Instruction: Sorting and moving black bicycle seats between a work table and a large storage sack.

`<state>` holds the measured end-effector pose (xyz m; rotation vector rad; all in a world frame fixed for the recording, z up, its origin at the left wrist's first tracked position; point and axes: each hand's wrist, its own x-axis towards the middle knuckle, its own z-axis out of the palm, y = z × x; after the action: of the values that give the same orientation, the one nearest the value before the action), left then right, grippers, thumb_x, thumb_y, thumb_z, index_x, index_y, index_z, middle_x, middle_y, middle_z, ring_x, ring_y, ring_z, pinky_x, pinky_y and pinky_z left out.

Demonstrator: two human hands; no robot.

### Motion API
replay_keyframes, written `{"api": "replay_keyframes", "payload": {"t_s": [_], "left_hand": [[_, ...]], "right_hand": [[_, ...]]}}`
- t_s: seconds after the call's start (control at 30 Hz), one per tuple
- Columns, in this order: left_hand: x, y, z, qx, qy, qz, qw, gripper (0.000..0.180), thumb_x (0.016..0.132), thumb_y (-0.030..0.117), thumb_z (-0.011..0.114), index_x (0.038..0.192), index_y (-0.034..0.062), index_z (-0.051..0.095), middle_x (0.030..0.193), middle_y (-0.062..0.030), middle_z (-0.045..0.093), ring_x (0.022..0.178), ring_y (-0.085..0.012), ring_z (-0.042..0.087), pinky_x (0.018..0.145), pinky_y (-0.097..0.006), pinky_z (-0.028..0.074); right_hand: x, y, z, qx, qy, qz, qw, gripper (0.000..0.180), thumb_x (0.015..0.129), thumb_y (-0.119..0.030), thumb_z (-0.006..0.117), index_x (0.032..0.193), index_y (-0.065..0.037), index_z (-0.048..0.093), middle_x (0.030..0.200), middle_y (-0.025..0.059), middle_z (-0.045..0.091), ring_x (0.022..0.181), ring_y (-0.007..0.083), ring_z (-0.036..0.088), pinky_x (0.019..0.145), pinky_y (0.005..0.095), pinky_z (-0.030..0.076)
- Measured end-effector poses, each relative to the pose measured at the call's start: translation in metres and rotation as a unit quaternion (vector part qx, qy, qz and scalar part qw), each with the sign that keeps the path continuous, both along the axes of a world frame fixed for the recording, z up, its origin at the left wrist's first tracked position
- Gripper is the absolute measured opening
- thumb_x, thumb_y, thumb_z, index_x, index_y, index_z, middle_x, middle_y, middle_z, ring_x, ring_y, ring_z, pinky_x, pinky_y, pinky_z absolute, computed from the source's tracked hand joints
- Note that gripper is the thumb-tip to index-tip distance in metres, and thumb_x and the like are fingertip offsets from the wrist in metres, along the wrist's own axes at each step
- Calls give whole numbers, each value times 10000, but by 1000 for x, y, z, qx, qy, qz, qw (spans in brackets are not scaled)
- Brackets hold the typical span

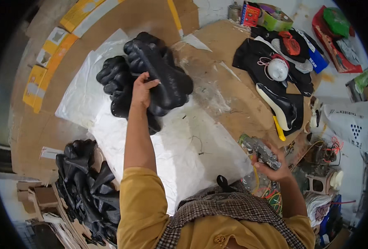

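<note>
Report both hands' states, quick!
Left hand: on a black padded piece; whether gripping cannot be told.
Right hand: closed, holding a worn grey tool.

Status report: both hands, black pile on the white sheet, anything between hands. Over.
Left hand on black pile. Right hand gripping grey tool. Between hands: small dark scrap on white sheet.

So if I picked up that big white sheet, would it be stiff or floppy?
Probably floppy: the white sheet is creased, and its edges look thin. It may be awkward to lift, since the black pieces under the left hand lie on it. It might feel slippery, as its surface looks smooth.
</note>
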<state>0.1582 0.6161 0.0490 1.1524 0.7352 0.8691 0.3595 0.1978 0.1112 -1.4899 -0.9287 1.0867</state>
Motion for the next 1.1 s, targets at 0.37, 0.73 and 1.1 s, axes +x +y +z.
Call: {"api": "replay_keyframes", "payload": {"t_s": [0.37,0.73,1.1], "left_hand": [[-334,-69,84,94,-346,501,787,469,879,372,511,1200,51,394,1320,-133,340,1132,-315,418,963,-456,336],[-171,-25,-38,-41,70,327,942,545,756,-4,540,1277,64,393,1184,-98,502,1017,-218,509,880,-362,382],[-117,-25,-38,58,-156,229,959,173,789,-46,484,952,0,519,884,-71,576,850,-156,534,814,-273,414]], "right_hand": [[-32,13,16,12,30,107,994,556,744,-31,674,1242,23,432,911,33,586,818,77,540,733,227,442],[-26,2,40,20,-69,82,994,531,735,-35,674,1215,36,458,864,43,595,784,82,549,714,232,445],[-7,9,68,133,-130,-33,982,524,725,-96,667,1185,49,462,782,49,587,718,100,560,651,237,445]]}}
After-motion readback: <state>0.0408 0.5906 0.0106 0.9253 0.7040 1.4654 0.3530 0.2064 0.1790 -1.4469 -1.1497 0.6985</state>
